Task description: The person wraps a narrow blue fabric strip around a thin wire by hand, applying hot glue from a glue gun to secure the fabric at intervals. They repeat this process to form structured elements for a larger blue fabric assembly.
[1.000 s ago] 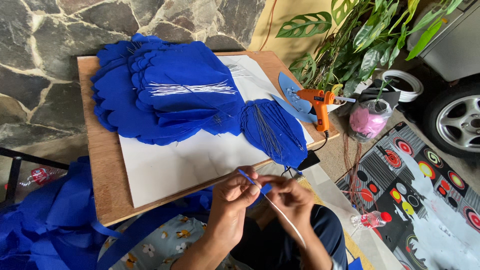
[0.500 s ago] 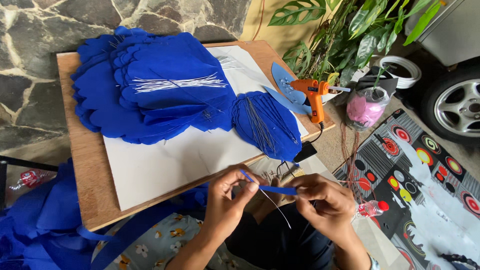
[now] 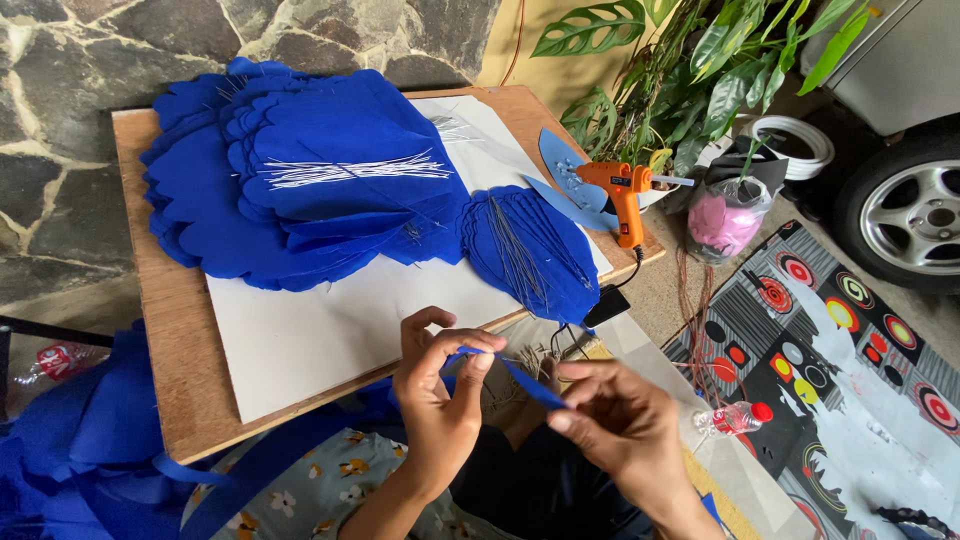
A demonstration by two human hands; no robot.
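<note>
While both hands work at the near edge, left hand (image 3: 437, 400) and right hand (image 3: 622, 428) pinch a blue strip (image 3: 520, 378) taut between fingertips; farther back, blue petals (image 3: 320, 170) stacked on board (image 3: 150, 330), glue gun (image 3: 620, 190) parked right.

A: Which items are cropped? 
B: The car wheel (image 3: 915, 212) at the right edge; blue fabric heap (image 3: 70, 440) at the lower left.

A: Anything hidden? 
B: The blue strip's (image 3: 525, 380) ends, behind fingers.
</note>
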